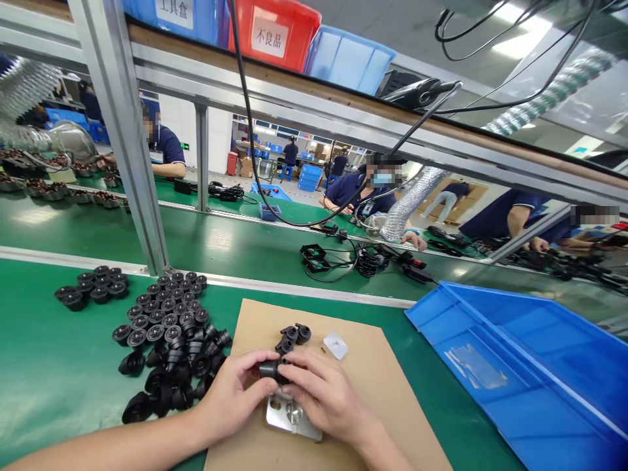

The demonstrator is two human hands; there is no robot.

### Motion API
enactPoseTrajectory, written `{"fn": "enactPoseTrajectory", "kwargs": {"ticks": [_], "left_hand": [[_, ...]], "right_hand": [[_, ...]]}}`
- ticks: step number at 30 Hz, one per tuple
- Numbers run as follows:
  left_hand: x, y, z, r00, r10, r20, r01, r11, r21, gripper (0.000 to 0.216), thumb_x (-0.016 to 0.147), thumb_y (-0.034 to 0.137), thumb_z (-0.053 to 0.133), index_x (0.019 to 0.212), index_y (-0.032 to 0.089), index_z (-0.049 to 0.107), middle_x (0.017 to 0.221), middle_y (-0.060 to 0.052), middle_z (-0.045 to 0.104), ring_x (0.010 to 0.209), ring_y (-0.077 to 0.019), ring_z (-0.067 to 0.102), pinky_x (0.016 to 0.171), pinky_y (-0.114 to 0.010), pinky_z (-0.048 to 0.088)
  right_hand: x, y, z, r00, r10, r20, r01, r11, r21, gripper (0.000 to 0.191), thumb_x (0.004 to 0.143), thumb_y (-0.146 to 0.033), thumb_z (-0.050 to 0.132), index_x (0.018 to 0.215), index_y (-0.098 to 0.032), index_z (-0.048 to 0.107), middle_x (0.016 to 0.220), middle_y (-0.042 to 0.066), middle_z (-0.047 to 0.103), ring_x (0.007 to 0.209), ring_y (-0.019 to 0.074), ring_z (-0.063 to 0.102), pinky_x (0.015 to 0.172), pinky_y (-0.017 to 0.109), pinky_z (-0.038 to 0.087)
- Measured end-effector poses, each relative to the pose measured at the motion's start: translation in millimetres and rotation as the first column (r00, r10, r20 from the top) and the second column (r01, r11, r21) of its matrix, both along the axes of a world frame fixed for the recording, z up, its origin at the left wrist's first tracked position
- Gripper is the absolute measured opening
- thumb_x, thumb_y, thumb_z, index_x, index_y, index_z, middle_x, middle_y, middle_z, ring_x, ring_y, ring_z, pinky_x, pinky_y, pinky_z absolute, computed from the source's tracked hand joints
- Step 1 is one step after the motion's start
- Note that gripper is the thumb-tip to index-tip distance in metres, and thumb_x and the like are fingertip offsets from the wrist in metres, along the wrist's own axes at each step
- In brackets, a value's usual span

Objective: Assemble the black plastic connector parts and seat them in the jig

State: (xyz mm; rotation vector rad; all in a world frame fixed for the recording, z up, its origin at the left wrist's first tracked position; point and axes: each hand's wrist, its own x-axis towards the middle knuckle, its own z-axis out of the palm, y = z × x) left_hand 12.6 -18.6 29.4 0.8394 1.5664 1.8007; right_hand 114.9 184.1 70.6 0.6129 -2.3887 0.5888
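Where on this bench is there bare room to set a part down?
Bare green mat lies left of the black parts pile, and a strip between the cardboard sheet and the blue bin. The cardboard's right half is bare. It is crowded where left hand and right hand pinch a black part.

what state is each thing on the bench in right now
left hand: closed on the small black part
right hand: pinching the same part
small black part: held between both hands, above the metal fixture
metal fixture: flat on the cardboard sheet
black parts pile: loose on the green mat
blue bin: tilted, holding only a clear bag
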Motion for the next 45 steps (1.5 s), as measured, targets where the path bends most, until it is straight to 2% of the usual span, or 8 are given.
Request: {"fn": "enactPoseTrajectory", "kwargs": {"ticks": [6,13,19,22,24,29,33,45], "left_hand": [[0.8,-1.9,-1.8,1.0,0.021,-0.021,-0.021,1.0,0.006,0.039,0.091,0.037,0.077,0.127,0.024,0.072,0.129,-0.007,0.07,0.119,-0.0233,0.068,0.105,-0.031,0.055],[1.2,-3.4,-1.8,0.997,0.027,-0.076,-0.028,1.0,-0.011,0.035,0.088,0.026,0.077,0.123,0.026,0.075,0.125,-0.004,0.072,0.118,-0.0212,0.067,0.106,-0.029,0.052],[0.0,-6.5,3.1,0.977,0.052,-0.208,-0.06,0.998,-0.03,0.034,0.088,0.022,0.077,0.121,0.029,0.076,0.12,-0.001,0.073,0.113,-0.0186,0.068,0.103,-0.026,0.051],[0.4,-7.6,4.1,0.968,0.022,-0.248,-0.031,0.999,-0.032,0.033,0.088,0.022,0.077,0.12,0.028,0.076,0.116,-0.002,0.074,0.11,-0.0195,0.068,0.101,-0.027,0.052],[1.3,-6.6,3.1,0.981,0.012,-0.194,-0.018,0.999,-0.027,0.032,0.087,0.024,0.077,0.12,0.026,0.076,0.117,-0.004,0.073,0.111,-0.0211,0.068,0.101,-0.028,0.053],[1.4,-0.2,-1.5,0.985,0.011,0.174,-0.017,0.999,0.031,0.043,0.089,0.037,0.077,0.127,0.017,0.071,0.124,-0.012,0.072,0.117,-0.0271,0.068,0.103,-0.038,0.056],[-1.4,2.5,-3.9,0.964,-0.001,0.264,-0.017,0.998,0.063,0.052,0.086,0.042,0.082,0.126,0.013,0.069,0.129,-0.017,0.07,0.121,-0.028,0.067,0.109,-0.041,0.053],[-9.7,5.9,-9.7,0.96,0.099,0.264,-0.113,0.993,0.036,0.054,0.084,0.045,0.084,0.123,0.013,0.064,0.127,-0.016,0.068,0.121,-0.0258,0.064,0.11,-0.04,0.05]], "right_hand": [[-0.5,1.9,-1.4,1.0,0.008,0.002,-0.008,1.0,-0.015,0.026,0.098,-0.013,0.066,0.124,-0.016,0.063,0.121,0.012,0.071,0.104,0.0207,0.069,0.089,0.034,0.058],[1.1,-1.6,-0.6,0.998,-0.036,0.045,0.037,0.999,-0.017,0.024,0.102,-0.027,0.064,0.124,-0.017,0.06,0.101,0.008,0.073,0.079,0.0193,0.067,0.065,0.032,0.051],[3.4,-3.3,-1.2,0.982,-0.026,0.188,0.033,0.999,-0.035,0.033,0.101,-0.025,0.061,0.133,-0.02,0.056,0.107,0.006,0.073,0.088,0.0203,0.068,0.073,0.033,0.05],[4.4,-4.7,-2.3,0.952,-0.08,0.295,0.098,0.994,-0.046,0.018,0.104,-0.034,0.054,0.106,-0.019,0.064,0.085,0.004,0.069,0.072,0.0195,0.062,0.063,0.034,0.041],[5.2,-3.3,-1.6,0.941,-0.08,0.329,0.105,0.993,-0.06,0.033,0.107,-0.041,0.044,0.092,-0.019,0.063,0.077,0.004,0.064,0.068,0.0197,0.058,0.061,0.034,0.038],[7.1,3.2,2.5,0.945,-0.082,0.315,0.121,0.987,-0.106,0.036,0.106,-0.023,0.046,0.141,-0.024,0.054,0.113,0.005,0.07,0.094,0.0179,0.067,0.081,0.033,0.05],[5.6,0.8,-0.3,0.957,0.011,0.291,0.018,0.995,-0.096,0.045,0.099,-0.017,0.058,0.143,-0.024,0.052,0.128,0.008,0.067,0.106,0.0201,0.066,0.089,0.034,0.054],[1.2,23.8,-0.4,0.83,-0.191,0.524,0.195,0.98,0.049,0.017,0.101,-0.024,0.056,0.112,-0.024,0.069,0.098,0.002,0.073,0.08,0.0177,0.064,0.068,0.031,0.043]]}}
